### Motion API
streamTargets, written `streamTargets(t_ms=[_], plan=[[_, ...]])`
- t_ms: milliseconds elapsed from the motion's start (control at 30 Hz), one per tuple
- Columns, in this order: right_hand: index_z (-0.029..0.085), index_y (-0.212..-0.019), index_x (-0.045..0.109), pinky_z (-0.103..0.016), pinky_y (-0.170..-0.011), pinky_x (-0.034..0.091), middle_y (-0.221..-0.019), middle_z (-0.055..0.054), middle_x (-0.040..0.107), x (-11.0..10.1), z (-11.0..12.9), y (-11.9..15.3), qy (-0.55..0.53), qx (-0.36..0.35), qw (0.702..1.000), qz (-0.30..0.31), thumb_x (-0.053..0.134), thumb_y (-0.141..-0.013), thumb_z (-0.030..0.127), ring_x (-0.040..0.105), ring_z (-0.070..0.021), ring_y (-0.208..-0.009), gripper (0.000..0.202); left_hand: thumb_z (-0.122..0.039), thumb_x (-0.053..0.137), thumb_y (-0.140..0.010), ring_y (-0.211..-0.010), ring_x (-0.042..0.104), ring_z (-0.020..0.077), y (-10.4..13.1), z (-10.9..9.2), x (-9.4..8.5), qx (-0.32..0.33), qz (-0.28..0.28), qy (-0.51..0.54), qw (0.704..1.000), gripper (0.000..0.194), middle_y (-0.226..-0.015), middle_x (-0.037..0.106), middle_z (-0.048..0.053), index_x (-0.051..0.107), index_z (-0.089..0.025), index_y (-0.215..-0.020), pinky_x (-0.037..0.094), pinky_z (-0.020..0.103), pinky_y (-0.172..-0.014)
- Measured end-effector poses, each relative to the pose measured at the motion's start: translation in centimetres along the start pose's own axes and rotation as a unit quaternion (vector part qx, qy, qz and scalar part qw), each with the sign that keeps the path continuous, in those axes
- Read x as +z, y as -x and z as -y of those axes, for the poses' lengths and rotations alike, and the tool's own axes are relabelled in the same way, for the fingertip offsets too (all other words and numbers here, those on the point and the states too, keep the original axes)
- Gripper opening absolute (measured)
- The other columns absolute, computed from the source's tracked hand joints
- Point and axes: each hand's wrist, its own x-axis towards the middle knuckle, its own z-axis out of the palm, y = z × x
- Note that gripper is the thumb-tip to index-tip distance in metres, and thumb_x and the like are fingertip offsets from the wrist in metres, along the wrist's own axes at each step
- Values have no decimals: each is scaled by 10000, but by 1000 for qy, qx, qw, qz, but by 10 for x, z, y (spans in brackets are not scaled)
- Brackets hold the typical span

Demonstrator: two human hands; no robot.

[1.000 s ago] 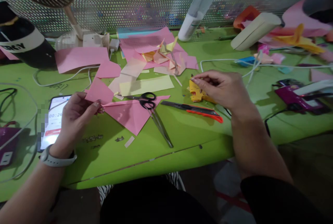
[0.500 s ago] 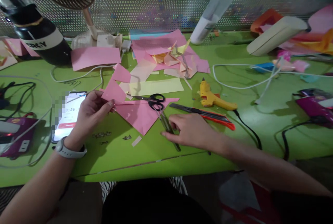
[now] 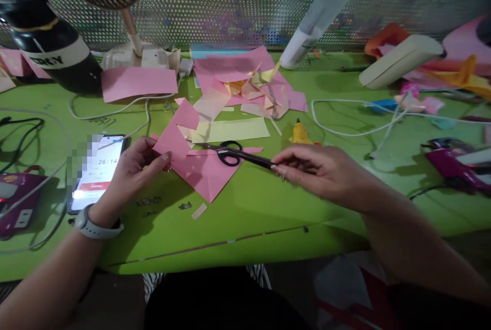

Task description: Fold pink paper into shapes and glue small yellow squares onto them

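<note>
My left hand pinches a folded piece of pink paper between thumb and fingers, tilted up off the table. Beneath it lies a flat pink paper with a point toward me. Black-handled scissors rest on that sheet. My right hand is closed on slim dark tweezers, whose tips point left over the scissors' handles. Behind this hand the cutter knife is mostly hidden, with a bit of red showing. A yellow glue gun is partly covered by the same hand.
A lit phone lies left of my left wrist. Small metal bits and a paper scrap lie in front. Pink sheets, a clear bottle, a fan and a black bottle stand behind. White cables cross the table.
My right hand has lifted the tweezers from the table and moved right and slightly up, turning them to point left. The pink paper in my left hand has tilted and shifted slightly.
</note>
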Motion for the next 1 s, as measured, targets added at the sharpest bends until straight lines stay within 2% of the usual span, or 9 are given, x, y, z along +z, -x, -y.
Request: streamTargets(t_ms=[100,200,267,467,633,700,767,867,1000], plan=[[256,-1066,694,-273,-463,474,-731,-19,693,-5,5,1,-30,6,999,-26,580,-927,431,601,-138,-513,251,-228,723,-856,-664,638,99,0,3,-1,2,8,-13,1000,126,-813,696,17,633,-191,-936,514,183,-570],[300,-1068,724,-320,-591,531,-844,-42,728,-7,13,-1,32,-64,992,-107,641,-901,401,662,-185,-665,212,-229,718,-858,-659,636,103,0,4,0,4,6,-28,1000,121,-813,695,21,637,-190,-939,517,197,-575],[325,-1031,743,-347,-669,542,-876,-44,735,-5,21,-4,71,-106,984,-124,653,-898,386,678,-208,-747,172,-232,713,-861,-658,637,106,0,3,1,-4,2,-37,999,113,-796,692,17,638,-189,-933,519,203,-580],[310,-1166,706,-317,-715,547,-912,-37,728,15,43,-23,56,-178,980,-68,599,-939,329,675,-176,-775,252,-247,720,-858,-670,640,97,0,5,-1,-4,7,-43,999,128,-779,687,6,637,-184,-934,519,181,-593],[281,-1415,520,-257,-697,553,-951,-13,731,47,44,-33,-87,-247,965,0,630,-924,271,652,-119,-715,503,-258,722,-862,-685,647,95,1,7,-3,-17,9,-41,999,149,-813,696,11,642,-181,-961,518,173,-601],[249,-1286,634,-266,-723,550,-931,-26,734,55,41,-35,-104,-270,957,23,639,-926,294,658,-129,-754,363,-258,715,-866,-684,646,97,1,6,-3,-15,11,-50,999,136,-810,696,11,644,-183,-955,510,174,-588],[203,-1041,744,-287,-740,542,-918,-61,729,57,37,-36,-75,-279,957,24,632,-934,322,663,-153,-805,195,-259,716,-861,-681,649,105,1,5,-2,-12,11,-57,998,140,-808,698,10,644,-187,-958,513,186,-586],[173,-882,768,-296,-697,536,-894,-83,725,48,31,-34,-42,-224,974,13,667,-904,356,666,-168,-795,210,-260,721,-848,-664,653,118,0,3,0,-9,3,-59,998,138,-795,695,9,649,-199,-948,523,211,-583],[216,-859,782,-279,-641,557,-844,-41,762,26,20,-33,-97,-67,991,65,744,-822,370,689,-162,-734,163,-253,715,-850,-640,646,114,-1,4,0,-5,2,-57,998,108,-784,695,15,666,-213,-937,505,204,-539]])
